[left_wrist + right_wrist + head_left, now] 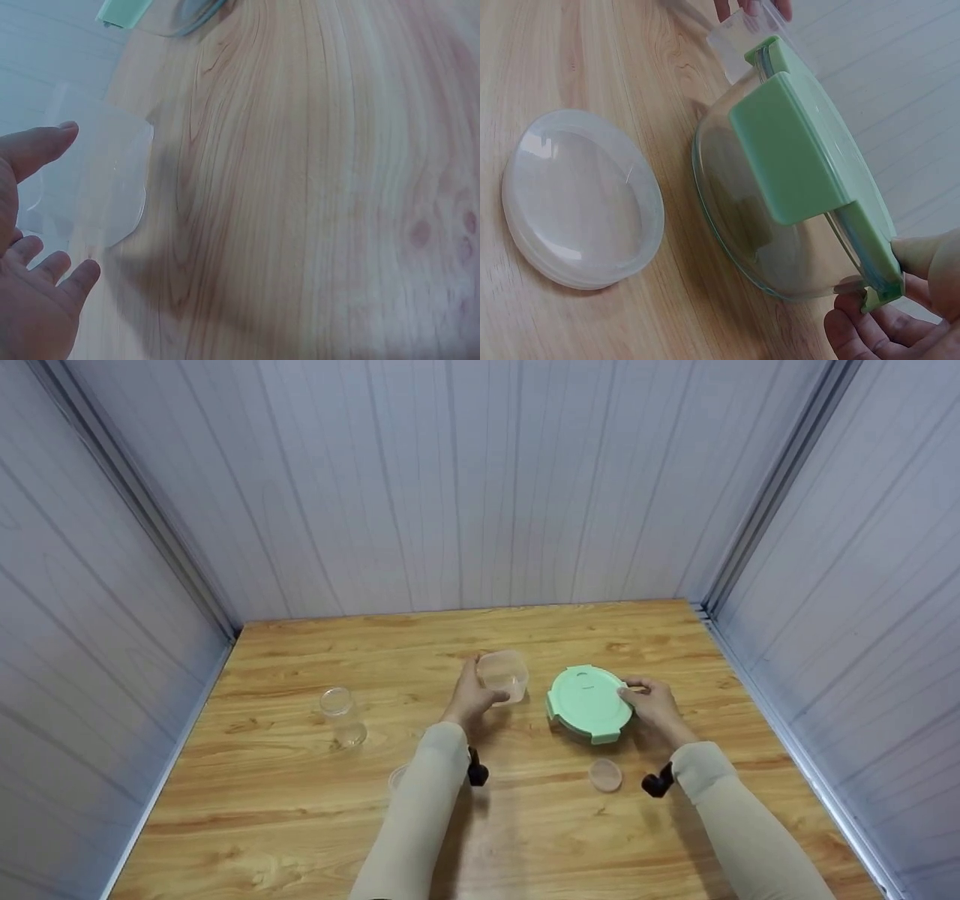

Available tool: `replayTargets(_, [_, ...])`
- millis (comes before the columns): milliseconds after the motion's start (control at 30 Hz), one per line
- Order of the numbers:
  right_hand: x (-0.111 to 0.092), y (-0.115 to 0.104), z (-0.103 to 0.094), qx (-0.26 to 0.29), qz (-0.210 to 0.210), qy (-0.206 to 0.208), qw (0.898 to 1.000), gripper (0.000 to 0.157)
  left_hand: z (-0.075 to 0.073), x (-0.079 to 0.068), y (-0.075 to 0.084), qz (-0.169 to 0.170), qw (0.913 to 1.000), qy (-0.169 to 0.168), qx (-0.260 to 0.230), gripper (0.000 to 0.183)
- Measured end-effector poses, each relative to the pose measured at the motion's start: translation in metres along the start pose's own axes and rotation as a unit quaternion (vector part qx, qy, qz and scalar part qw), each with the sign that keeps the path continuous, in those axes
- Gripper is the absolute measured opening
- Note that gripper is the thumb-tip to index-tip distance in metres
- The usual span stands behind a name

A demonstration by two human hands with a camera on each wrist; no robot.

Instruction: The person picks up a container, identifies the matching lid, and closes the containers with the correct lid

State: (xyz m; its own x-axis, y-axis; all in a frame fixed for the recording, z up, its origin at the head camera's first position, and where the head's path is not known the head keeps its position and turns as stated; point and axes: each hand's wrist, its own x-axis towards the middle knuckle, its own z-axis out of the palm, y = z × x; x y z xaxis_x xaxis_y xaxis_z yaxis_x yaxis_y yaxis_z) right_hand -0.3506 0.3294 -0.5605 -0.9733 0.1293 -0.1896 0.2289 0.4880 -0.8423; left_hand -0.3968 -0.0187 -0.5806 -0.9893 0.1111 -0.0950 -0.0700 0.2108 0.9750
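Note:
My left hand [470,695] holds a clear, square plastic container [504,675] near the middle of the table. Its thumb is on the near side and its fingers are on the left. In the left wrist view the container [101,169] looks tilted. To the right is a round glass food container [735,187] with a light-green clip lid [590,699]. My right hand [654,706] grips its right edge, thumb against the lid's rim and fingers under a side clip [881,296]. Another clip [787,150] hangs down against the glass wall.
A round translucent lid or shallow dish [605,775] lies in front of the glass container. At left stands a clear cylindrical jar [343,718]. My left forearm partly hides a small clear round piece [397,777]. Panel walls [480,510] enclose the wooden table [285,825].

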Motion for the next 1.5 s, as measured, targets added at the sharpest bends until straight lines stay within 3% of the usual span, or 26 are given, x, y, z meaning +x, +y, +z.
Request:
replayTargets(133, [0.0, -0.003, 0.001, 0.0, 0.001, -0.002, 1.0, 0.047, -0.001, -0.001, 0.001, -0.013, 0.9999, 0.003, 0.008, 0.106])
replayTargets(400, [0.001, -0.004, 0.004, 0.01, -0.006, -0.014, 1.0, 0.049, -0.004, -0.007, 0.002, -0.007, 0.9998, 0.014, 0.015, 0.1])
replayTargets(600, [0.001, -0.003, 0.006, 0.015, 0.01, -0.014, 1.0, 0.048, -0.009, -0.014, 0.0, -0.007, 0.9996, 0.023, -0.018, 0.097])
replayTargets(800, [0.0, -0.003, 0.007, 0.02, 0.012, -0.012, 1.0, 0.047, -0.015, -0.022, 0.0, -0.002, 0.9989, 0.016, -0.044, 0.096])
replayTargets(1167, [-0.005, 0.001, 0.002, -0.001, 0.004, -0.022, 1.0, 0.05, -0.019, -0.033, -0.005, -0.006, 0.9995, 0.003, -0.03, 0.097])
replayTargets(1500, [-0.004, -0.002, -0.004, 0.003, 0.005, -0.03, 1.0, 0.052, -0.02, -0.04, 0.002, 0.012, 0.9995, -0.017, -0.025, 0.097])
